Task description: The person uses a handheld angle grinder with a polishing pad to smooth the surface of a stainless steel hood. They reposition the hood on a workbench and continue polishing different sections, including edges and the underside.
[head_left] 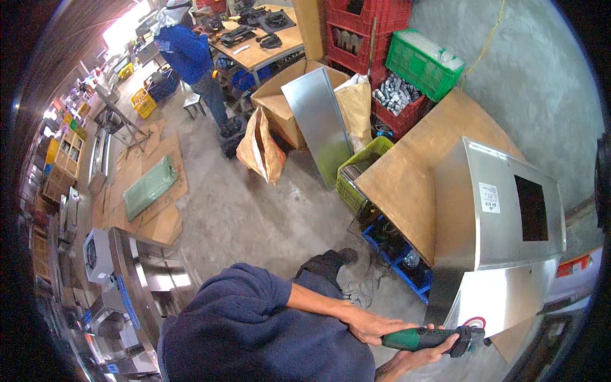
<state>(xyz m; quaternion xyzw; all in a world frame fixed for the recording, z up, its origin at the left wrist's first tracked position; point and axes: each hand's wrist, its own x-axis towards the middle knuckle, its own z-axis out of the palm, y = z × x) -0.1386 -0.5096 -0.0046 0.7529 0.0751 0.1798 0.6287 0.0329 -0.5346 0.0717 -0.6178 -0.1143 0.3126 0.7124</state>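
Note:
Both my hands hold a green and black angle grinder at the lower right. My left hand is closed on the rear of its body. My right hand wraps around it from below, close to the black head. A red-ringed disc shows beside the head, against the bright lower face of a sheet-metal housing; I cannot tell whether they touch. The housing has a dark rectangular cutout and a white label, and rests on a wooden board.
A blue crate and a lime-green crate stand beside the board. A metal sheet leans near a cardboard box. Cables lie on the floor by my foot. Another person stands at a far table.

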